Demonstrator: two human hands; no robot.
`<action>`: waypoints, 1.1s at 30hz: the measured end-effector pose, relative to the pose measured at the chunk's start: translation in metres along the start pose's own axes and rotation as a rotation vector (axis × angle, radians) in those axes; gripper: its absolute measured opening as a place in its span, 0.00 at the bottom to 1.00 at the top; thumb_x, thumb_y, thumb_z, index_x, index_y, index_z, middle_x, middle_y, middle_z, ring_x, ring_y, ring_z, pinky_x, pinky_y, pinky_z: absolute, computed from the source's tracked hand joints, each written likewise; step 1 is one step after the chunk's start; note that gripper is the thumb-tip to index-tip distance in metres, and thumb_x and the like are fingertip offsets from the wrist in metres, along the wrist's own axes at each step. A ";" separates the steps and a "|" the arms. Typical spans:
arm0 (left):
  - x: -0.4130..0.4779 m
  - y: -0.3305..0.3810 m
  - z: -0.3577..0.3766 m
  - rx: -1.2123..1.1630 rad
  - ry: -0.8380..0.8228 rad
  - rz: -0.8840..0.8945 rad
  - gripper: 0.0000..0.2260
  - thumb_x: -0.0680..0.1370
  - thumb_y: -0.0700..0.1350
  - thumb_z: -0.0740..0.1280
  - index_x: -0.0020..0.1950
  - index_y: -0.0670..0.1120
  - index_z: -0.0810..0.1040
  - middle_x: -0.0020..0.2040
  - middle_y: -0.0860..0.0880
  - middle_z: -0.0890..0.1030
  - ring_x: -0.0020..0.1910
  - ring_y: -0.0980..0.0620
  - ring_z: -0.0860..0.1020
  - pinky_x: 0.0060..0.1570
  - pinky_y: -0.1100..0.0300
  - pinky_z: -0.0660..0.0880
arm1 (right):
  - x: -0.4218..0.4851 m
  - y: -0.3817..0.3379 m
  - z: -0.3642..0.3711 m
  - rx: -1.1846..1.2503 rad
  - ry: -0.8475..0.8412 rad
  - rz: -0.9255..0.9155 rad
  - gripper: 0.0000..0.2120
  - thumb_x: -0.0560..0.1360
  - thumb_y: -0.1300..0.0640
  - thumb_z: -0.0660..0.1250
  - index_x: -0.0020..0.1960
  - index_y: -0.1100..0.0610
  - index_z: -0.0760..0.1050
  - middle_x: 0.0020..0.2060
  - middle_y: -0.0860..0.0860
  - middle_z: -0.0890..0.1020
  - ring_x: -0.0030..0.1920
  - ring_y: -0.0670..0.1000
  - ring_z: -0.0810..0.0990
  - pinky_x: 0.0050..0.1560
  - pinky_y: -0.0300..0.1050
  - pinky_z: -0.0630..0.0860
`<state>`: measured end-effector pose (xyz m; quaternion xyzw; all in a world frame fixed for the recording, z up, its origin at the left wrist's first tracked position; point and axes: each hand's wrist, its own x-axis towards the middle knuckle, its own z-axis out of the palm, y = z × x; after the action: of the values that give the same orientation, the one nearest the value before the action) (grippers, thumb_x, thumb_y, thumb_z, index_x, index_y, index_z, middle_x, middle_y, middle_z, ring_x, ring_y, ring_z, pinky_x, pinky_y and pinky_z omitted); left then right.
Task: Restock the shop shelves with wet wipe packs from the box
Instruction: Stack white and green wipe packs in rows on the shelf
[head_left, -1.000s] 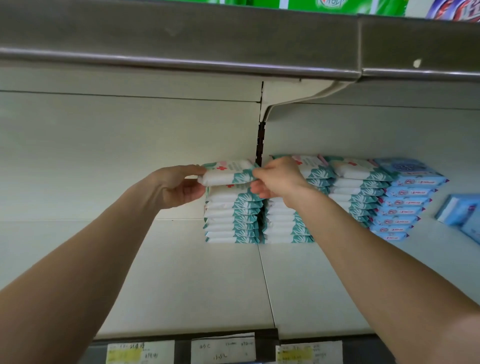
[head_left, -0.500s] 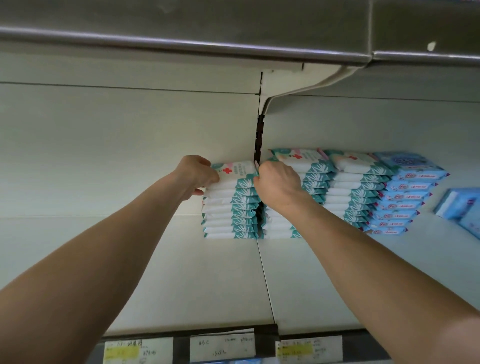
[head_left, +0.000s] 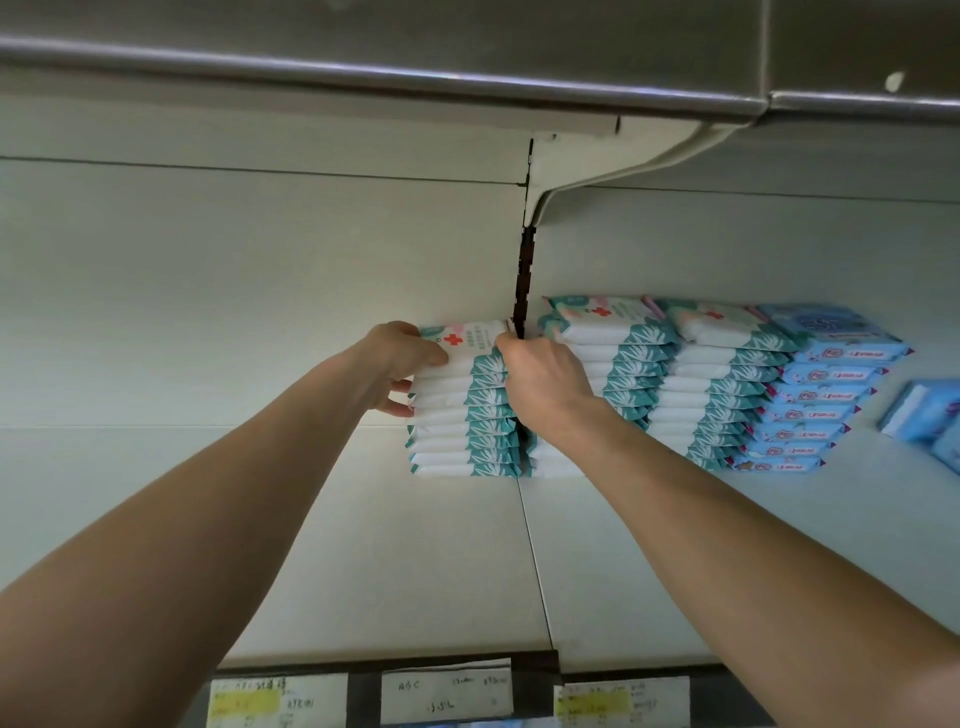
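Three teal wipe stacks (head_left: 467, 415), one blue stack (head_left: 815, 405), three price labels (head_left: 447, 696); perhaps eight packs each.

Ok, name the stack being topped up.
The leftmost teal stack, left of the dark upright: left hand and right hand grip its top pack. The other stacks stand right of it.

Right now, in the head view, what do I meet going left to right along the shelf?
Left hand → first teal stack → right hand → second teal stack → third teal stack → blue stack → loose blue packs.
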<state>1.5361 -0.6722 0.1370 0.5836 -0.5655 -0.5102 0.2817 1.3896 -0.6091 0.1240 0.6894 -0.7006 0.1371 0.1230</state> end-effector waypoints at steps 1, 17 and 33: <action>0.001 0.000 0.000 -0.005 0.003 -0.018 0.16 0.77 0.42 0.66 0.64 0.46 0.71 0.60 0.44 0.76 0.56 0.43 0.76 0.47 0.46 0.77 | -0.001 0.000 0.001 0.000 0.009 -0.008 0.14 0.76 0.71 0.58 0.60 0.61 0.71 0.51 0.60 0.80 0.50 0.61 0.79 0.39 0.46 0.66; 0.004 0.007 0.023 0.210 0.044 0.017 0.21 0.79 0.47 0.63 0.71 0.53 0.64 0.62 0.43 0.74 0.57 0.41 0.75 0.49 0.48 0.77 | 0.001 -0.008 -0.002 -0.149 0.027 -0.091 0.15 0.79 0.61 0.62 0.64 0.55 0.74 0.58 0.57 0.71 0.58 0.58 0.73 0.45 0.48 0.70; -0.058 -0.019 -0.003 0.148 0.419 0.015 0.29 0.79 0.43 0.61 0.78 0.51 0.54 0.58 0.44 0.75 0.52 0.43 0.76 0.48 0.52 0.76 | -0.008 -0.039 -0.035 -0.034 -0.008 -0.350 0.09 0.79 0.58 0.60 0.57 0.57 0.75 0.55 0.56 0.75 0.54 0.59 0.78 0.42 0.45 0.65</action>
<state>1.5556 -0.6142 0.1365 0.6915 -0.5348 -0.3329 0.3534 1.4284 -0.5897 0.1549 0.7993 -0.5725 0.0990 0.1537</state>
